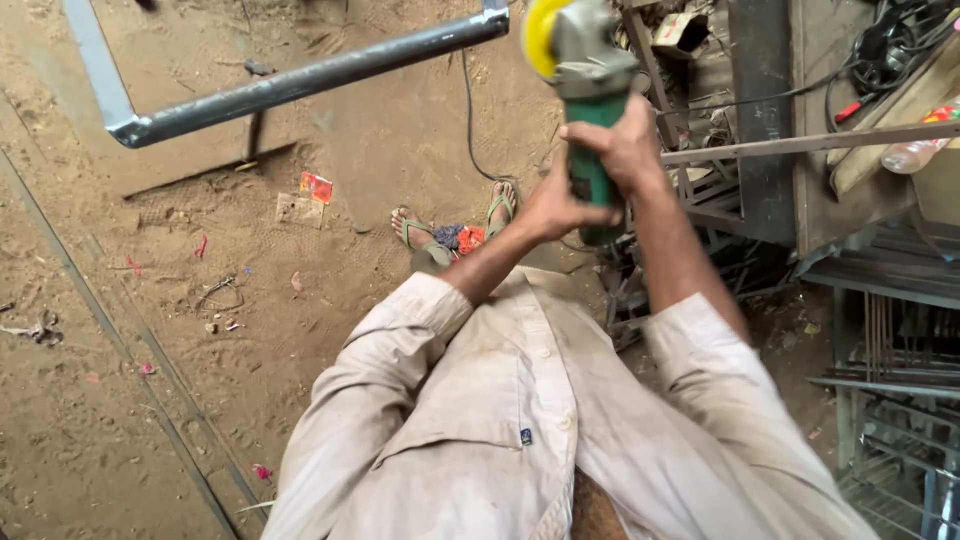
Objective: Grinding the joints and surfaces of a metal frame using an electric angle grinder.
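The person is standing over a sandy floor [120,420] and looking straight down, holding a green angle grinder [588,110] out in front at about 12 o'clock. The left hand [552,205] is wrapping the lower end of the grinder's body, fingers clenched around it, and the right hand [625,145] is gripping just above, fingers closed over the green casing. The yellow guard at the tool's head is sitting just beside the end of a grey metal frame [290,85], which is running off toward 10 o'clock. A black cable [468,120] is trailing across the floor near the sandalled feet [455,225]. To my eye, the cable could be snagging a foot, and open sandals are leaving toes exposed to sparks or a slipping tool
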